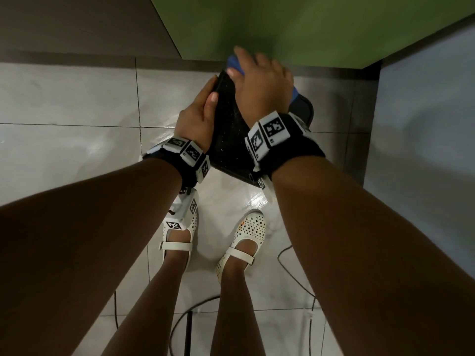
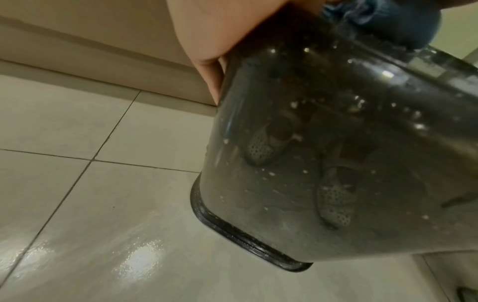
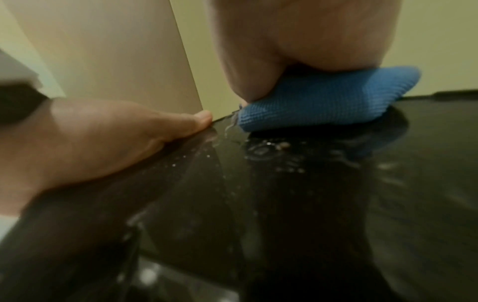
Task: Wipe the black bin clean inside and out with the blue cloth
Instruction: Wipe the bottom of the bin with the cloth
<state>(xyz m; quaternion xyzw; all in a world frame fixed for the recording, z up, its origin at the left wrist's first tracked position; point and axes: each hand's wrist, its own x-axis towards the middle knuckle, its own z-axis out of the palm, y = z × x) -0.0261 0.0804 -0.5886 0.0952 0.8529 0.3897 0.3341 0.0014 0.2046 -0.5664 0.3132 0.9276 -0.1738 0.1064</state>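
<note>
Left hand [image 1: 199, 119] grips tilted black bin [image 1: 231, 134], steadying it; right hand [image 1: 262, 80] presses blue cloth [image 3: 323, 100] flat against its outer wall.

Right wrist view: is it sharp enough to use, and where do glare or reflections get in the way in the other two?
Right wrist: soft throughout, only the blue cloth weave reads clearly; the black bin is smeared below. Left wrist: sharper, but the glossy bin mirrors the white shoes and the floor shows glare patches. Head: dim, right hand slightly motion-blurred, glare on tiles.
</note>
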